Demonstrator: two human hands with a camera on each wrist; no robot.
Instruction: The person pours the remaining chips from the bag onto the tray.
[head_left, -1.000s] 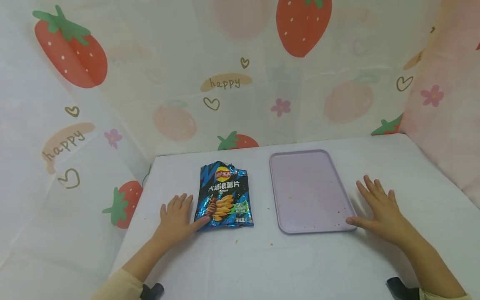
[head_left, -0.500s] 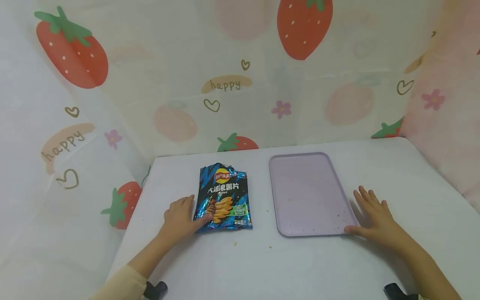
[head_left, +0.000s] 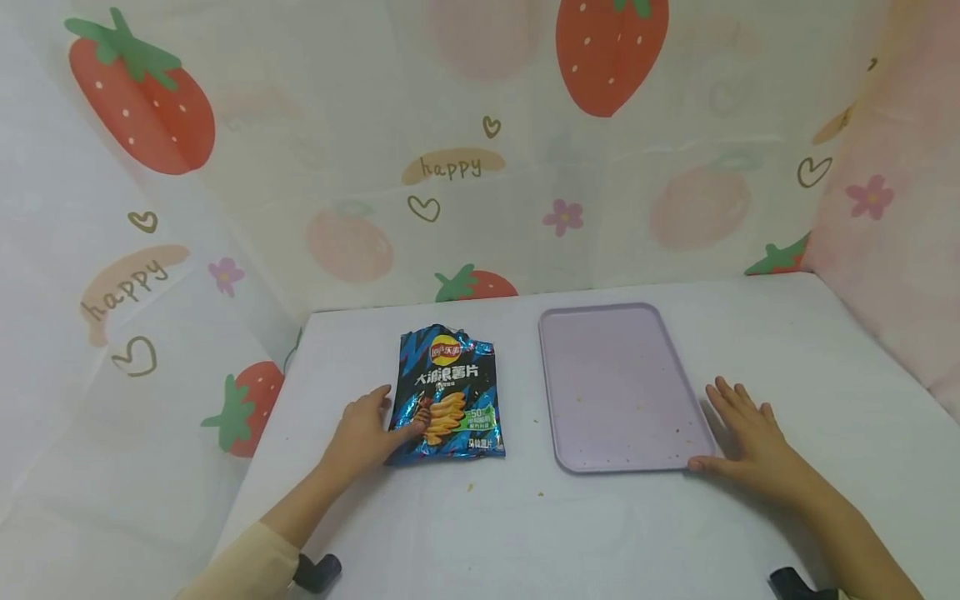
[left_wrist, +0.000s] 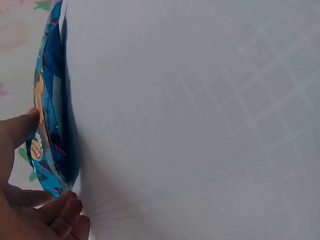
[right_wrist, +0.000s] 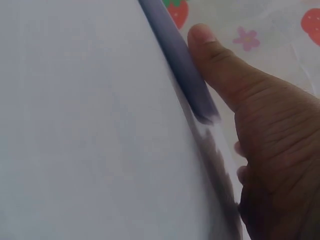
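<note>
the left grip [head_left: 363, 437] pinches the left side of the chip bag [head_left: 450, 375] on the bench [head_left: 517, 542]; the right grip [head_left: 757, 450] is spread by the purple tray [head_left: 607, 358]. a light pinch should be better, to not crush the bag.

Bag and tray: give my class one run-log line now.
left hand: holds bag | right hand: at near corner of tray | bag: left of tray

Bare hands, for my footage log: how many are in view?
2: the left hand holding the shiny blue chip bag; the right hand at the near right corner of the lavender rectangular tray.
</note>
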